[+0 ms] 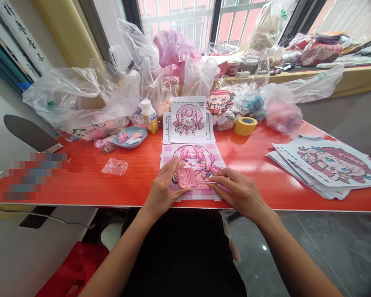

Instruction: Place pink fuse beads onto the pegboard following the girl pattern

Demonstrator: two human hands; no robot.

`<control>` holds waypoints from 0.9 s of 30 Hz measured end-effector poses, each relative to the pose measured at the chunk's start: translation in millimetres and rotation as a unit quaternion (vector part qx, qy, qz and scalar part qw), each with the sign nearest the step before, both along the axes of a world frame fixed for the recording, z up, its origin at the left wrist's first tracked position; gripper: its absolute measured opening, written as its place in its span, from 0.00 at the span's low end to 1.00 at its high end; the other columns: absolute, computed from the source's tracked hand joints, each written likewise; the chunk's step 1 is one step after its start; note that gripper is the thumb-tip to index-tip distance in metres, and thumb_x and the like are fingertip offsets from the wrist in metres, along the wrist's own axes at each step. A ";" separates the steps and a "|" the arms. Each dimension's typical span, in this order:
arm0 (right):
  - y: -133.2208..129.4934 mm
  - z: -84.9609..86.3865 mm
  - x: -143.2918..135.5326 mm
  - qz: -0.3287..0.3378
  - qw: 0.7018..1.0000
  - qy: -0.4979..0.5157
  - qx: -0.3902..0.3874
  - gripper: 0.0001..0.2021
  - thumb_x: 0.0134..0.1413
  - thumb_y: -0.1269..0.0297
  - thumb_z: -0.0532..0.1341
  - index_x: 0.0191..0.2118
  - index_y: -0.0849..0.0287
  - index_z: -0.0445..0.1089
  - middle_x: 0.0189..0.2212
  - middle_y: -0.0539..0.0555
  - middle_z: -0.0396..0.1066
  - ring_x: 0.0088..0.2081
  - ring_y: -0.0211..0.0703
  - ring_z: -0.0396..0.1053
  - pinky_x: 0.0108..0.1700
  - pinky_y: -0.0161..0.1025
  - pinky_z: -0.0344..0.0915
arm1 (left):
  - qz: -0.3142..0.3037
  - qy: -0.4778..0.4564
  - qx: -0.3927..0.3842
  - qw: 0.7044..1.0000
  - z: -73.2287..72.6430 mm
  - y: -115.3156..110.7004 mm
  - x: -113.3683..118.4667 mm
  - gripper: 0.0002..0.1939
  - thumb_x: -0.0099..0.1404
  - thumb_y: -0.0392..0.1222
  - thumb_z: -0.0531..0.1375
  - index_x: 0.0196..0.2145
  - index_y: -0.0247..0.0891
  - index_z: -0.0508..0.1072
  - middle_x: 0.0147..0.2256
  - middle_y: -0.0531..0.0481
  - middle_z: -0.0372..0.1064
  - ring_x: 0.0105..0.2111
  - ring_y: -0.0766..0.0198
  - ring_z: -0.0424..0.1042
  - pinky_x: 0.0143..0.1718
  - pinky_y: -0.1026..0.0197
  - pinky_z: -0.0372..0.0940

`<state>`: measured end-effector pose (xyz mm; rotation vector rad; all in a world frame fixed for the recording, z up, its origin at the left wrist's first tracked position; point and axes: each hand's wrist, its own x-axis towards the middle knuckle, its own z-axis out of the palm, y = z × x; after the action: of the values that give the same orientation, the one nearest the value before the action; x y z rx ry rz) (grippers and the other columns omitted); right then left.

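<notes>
While the head view looks down on a red bench point(142, 187), both hands work at its near edge, over a pink checked board point(177, 151) that carries a partly filled, pink-and-dark figure. The left hand point(161, 187) holds a small square pink tray point(186, 177) by its edges, the fingers spread around its left side and the thumb along its near side; the tray is over the board's left half, and whether it rests there or is lifted I cannot tell. The right hand point(241, 192) has its fingers closed narrowly on slim pink tweezers point(204, 182), which point left, their tip close beside the tray; whether the tip grips anything is too small to tell. Just beyond the board stands a printed sheet point(189, 120) showing a pink-haired figure. Left of it are a white-and-yellow bottle point(150, 116) and a blue-grey dish point(139, 141) holding small packets; to its right lies a roll of yellow tape point(245, 127). Printed pages point(334, 163) are stacked at the far right, and plastic bags point(89, 99) crowd the back.
</notes>
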<state>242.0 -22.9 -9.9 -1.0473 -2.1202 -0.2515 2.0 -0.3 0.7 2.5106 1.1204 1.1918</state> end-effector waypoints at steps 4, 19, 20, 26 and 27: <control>-0.4 0.3 -0.6 -0.002 1.000 0.004 0.003 0.05 0.61 0.65 0.58 0.39 0.57 0.71 0.33 0.53 0.72 0.32 0.35 0.71 0.29 0.32 0.64 | -0.002 -0.004 0.003 1.000 -0.1 -0.4 0.3 0.46 0.57 0.48 0.66 0.66 0.44 0.47 0.55 0.42 0.68 0.61 0.53 0.60 0.60 0.46 0.61; -0.9 0.6 1.7 0.063 0.998 0.020 -0.017 0.11 0.60 0.71 0.56 0.48 0.57 0.68 0.37 0.54 0.69 0.38 0.38 0.71 0.37 0.36 0.69 | -0.030 0.021 0.008 0.999 4.6 -2.4 -0.4 0.44 0.56 0.46 0.67 0.65 0.45 0.50 0.58 0.42 0.64 0.61 0.54 0.60 0.61 0.48 0.60; -1.0 0.6 1.6 0.062 0.998 0.021 -0.014 0.11 0.60 0.71 0.56 0.47 0.57 0.69 0.36 0.54 0.69 0.38 0.38 0.71 0.36 0.35 0.69 | -0.032 0.020 0.008 0.999 4.8 -2.6 -0.4 0.45 0.56 0.46 0.67 0.65 0.45 0.49 0.58 0.42 0.64 0.61 0.54 0.60 0.61 0.48 0.60; -2.3 2.9 0.6 0.052 0.998 0.014 0.012 0.06 0.58 0.70 0.59 0.42 0.59 0.69 0.34 0.54 0.70 0.35 0.37 0.71 0.32 0.33 0.67 | -0.030 0.012 0.013 0.999 3.4 -1.9 0.1 0.44 0.55 0.46 0.67 0.64 0.44 0.51 0.58 0.41 0.65 0.61 0.54 0.60 0.61 0.48 0.60; -2.5 3.1 0.5 0.051 0.999 0.014 0.012 0.06 0.59 0.70 0.59 0.42 0.59 0.69 0.34 0.54 0.70 0.34 0.37 0.71 0.32 0.33 0.67 | -0.030 0.012 0.014 0.999 3.2 -1.5 0.2 0.43 0.55 0.46 0.67 0.64 0.43 0.52 0.58 0.41 0.65 0.61 0.54 0.60 0.61 0.48 0.60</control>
<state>242.5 -25.3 -6.8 -0.9205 -2.1333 -0.2118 2.1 -1.8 3.9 2.5662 1.0320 1.1734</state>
